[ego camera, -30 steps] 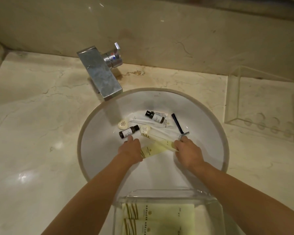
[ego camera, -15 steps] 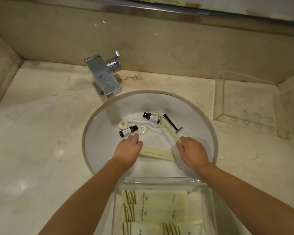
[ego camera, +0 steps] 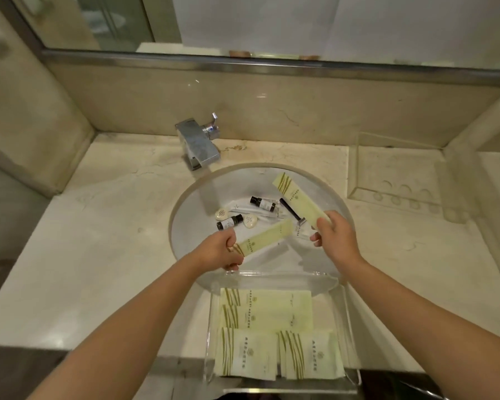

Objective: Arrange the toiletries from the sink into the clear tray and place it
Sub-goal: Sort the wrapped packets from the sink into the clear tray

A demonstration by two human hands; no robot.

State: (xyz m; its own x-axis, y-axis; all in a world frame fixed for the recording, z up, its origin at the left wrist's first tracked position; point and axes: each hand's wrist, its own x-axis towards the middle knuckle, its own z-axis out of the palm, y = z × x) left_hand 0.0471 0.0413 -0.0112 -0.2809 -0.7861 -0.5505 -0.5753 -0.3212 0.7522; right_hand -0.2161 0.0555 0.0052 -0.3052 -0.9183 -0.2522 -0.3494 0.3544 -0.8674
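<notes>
My left hand grips one end of a long pale-yellow packet above the near side of the white sink. My right hand holds a second long yellow packet, angled up toward the far right of the basin. In the sink lie two small dark bottles, two round soaps, a black razor and white sachets. The clear tray at the near edge holds several yellow-green packets.
A chrome tap overhangs the sink's far left. A second clear tray stands on the marble counter at the right, against the wall. A mirror runs along the back wall. The dark counter front edge lies just below the near tray.
Both hands have closed on the long yellow packets and lifted them out of the sink. The view has pulled back and tilted up, showing the mirror.
</notes>
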